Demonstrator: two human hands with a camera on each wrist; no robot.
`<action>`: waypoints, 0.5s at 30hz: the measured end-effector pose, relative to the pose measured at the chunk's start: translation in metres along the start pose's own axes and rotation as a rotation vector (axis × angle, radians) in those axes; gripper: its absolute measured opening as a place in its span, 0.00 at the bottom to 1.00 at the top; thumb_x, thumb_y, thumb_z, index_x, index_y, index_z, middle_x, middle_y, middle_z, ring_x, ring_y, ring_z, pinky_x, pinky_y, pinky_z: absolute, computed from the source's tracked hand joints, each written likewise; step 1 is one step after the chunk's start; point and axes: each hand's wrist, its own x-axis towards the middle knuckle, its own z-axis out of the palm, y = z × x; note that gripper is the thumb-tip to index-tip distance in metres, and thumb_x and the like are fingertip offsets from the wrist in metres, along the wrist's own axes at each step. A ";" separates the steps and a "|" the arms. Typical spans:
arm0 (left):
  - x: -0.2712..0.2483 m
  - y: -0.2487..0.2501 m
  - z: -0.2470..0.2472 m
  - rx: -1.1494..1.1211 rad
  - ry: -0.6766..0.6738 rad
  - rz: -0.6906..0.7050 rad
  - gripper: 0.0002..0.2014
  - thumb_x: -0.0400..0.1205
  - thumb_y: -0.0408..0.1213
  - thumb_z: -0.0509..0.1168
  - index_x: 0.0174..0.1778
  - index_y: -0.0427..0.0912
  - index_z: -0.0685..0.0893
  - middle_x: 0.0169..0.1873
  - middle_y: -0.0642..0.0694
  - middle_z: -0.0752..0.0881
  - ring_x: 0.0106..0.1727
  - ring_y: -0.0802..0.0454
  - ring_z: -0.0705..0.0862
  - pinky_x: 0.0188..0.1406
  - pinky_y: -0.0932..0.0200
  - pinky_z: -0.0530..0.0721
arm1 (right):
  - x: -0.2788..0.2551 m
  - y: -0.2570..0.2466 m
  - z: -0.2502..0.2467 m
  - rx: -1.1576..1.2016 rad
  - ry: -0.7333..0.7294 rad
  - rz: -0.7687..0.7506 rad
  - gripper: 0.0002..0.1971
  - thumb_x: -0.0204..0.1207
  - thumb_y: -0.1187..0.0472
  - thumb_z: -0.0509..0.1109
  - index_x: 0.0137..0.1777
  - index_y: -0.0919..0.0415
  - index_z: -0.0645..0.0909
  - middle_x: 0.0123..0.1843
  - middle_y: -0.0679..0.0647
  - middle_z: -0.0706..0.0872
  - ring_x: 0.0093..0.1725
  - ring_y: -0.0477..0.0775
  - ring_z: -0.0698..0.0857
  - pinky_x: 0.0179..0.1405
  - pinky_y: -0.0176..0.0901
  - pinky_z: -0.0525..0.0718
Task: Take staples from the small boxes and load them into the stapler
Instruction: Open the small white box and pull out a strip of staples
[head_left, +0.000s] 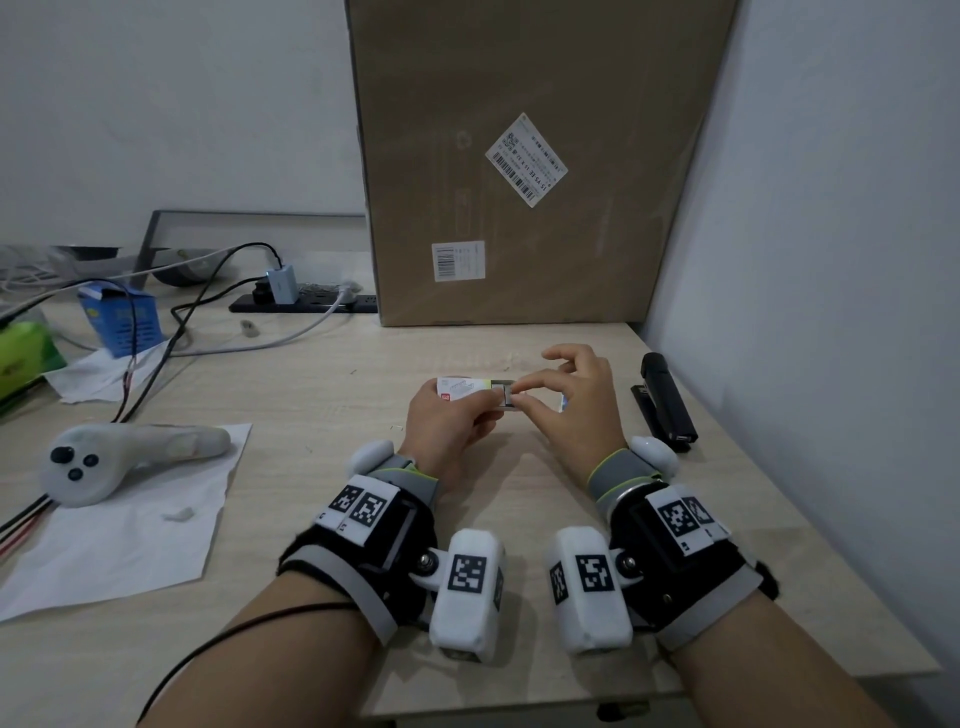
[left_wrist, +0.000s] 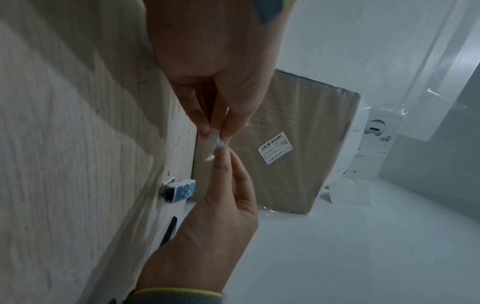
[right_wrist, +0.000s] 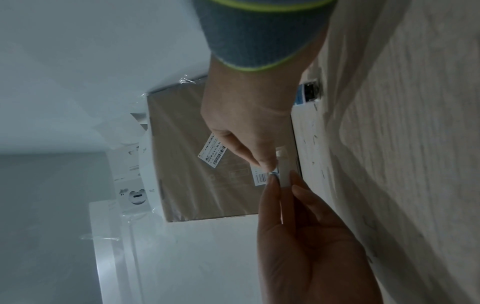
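Note:
My left hand (head_left: 457, 410) grips a small white staple box (head_left: 462, 387) just above the table's middle. At the box's right end a grey inner tray (head_left: 503, 393) sticks out, and my right hand (head_left: 530, 395) pinches it between thumb and forefinger, the other fingers lifted. The wrist views show the same: left hand (left_wrist: 215, 131) on the white box (left_wrist: 213, 142), right hand (right_wrist: 267, 166) on the grey end (right_wrist: 274, 174). A black stapler (head_left: 667, 402) lies on the table right of my right hand. A second, blue-dotted small box (left_wrist: 183, 190) lies open on the table under my right hand.
A big cardboard box (head_left: 519, 156) stands upright behind the hands and a wall (head_left: 831, 312) closes the right side. To the left lie a white controller (head_left: 119, 457) on paper, cables, a power strip (head_left: 306, 304) and a blue carton (head_left: 122, 317).

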 end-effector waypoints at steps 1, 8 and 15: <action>0.000 0.000 0.000 0.003 0.002 0.001 0.16 0.73 0.31 0.72 0.53 0.25 0.84 0.40 0.36 0.88 0.35 0.51 0.86 0.32 0.66 0.85 | 0.000 0.001 0.000 -0.015 -0.001 -0.012 0.04 0.65 0.54 0.79 0.39 0.51 0.91 0.56 0.48 0.77 0.54 0.51 0.72 0.57 0.40 0.73; 0.000 0.002 0.001 0.027 0.052 -0.003 0.20 0.72 0.31 0.74 0.57 0.25 0.81 0.43 0.32 0.88 0.36 0.49 0.86 0.29 0.66 0.84 | 0.000 -0.001 0.000 -0.051 -0.073 -0.015 0.05 0.66 0.55 0.78 0.40 0.54 0.90 0.57 0.53 0.81 0.55 0.54 0.75 0.57 0.50 0.76; -0.002 0.004 0.003 0.026 0.075 0.009 0.17 0.72 0.29 0.73 0.55 0.29 0.79 0.44 0.32 0.87 0.37 0.48 0.86 0.29 0.66 0.86 | 0.000 -0.004 -0.002 0.051 -0.127 -0.024 0.04 0.65 0.64 0.78 0.36 0.62 0.85 0.45 0.53 0.86 0.50 0.54 0.82 0.52 0.35 0.74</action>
